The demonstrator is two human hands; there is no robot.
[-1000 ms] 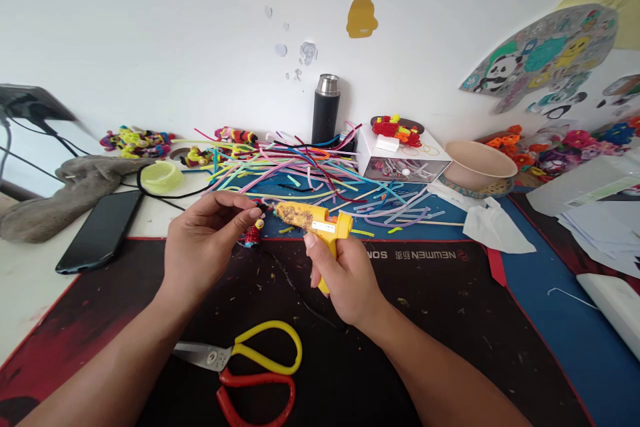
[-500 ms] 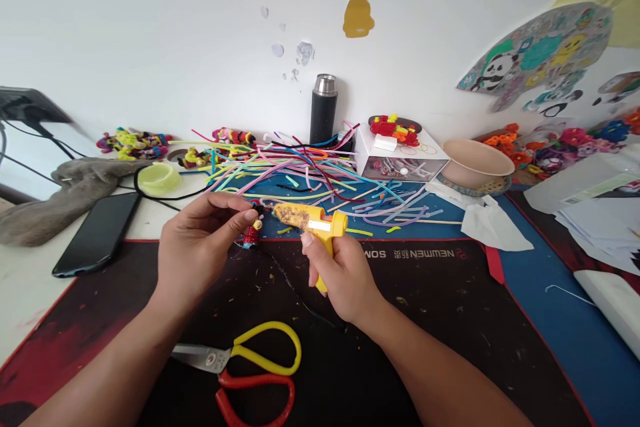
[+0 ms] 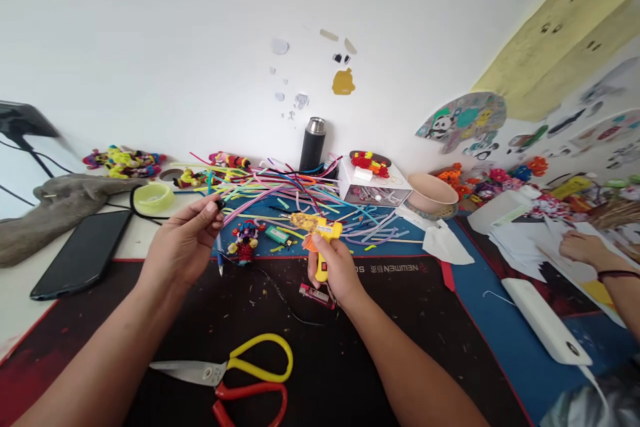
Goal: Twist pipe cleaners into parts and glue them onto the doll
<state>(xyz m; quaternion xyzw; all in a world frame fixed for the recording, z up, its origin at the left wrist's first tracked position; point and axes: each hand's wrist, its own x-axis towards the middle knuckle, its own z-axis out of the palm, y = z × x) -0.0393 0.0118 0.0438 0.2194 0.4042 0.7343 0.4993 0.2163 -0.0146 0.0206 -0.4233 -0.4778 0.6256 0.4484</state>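
Observation:
My left hand (image 3: 183,240) is closed in a pinch on a small black piece (image 3: 220,204), too small to name, held above the left end of the pipe cleaners (image 3: 260,180). My right hand (image 3: 333,263) wraps round the handle of a yellow glue gun (image 3: 327,230), whose stained nozzle end points left. Between the hands a small pipe-cleaner doll (image 3: 245,243) in red, purple and blue is on the desk. Beside it is a small green item (image 3: 277,235). A pink lighter (image 3: 316,295) lies just below the glue gun.
Scissors (image 3: 257,373) with yellow and red handles lie on the black mat in front. A phone (image 3: 83,253) is at left. Behind stand a black thermos (image 3: 313,147), a white box (image 3: 373,183) and a bowl (image 3: 433,195). Another person's hand (image 3: 583,248) rests on papers at right.
My left hand has moved left, away from the glue gun's nozzle, with the black piece. The doll now shows fully. The view has swung up and right, bringing another person's hand into sight.

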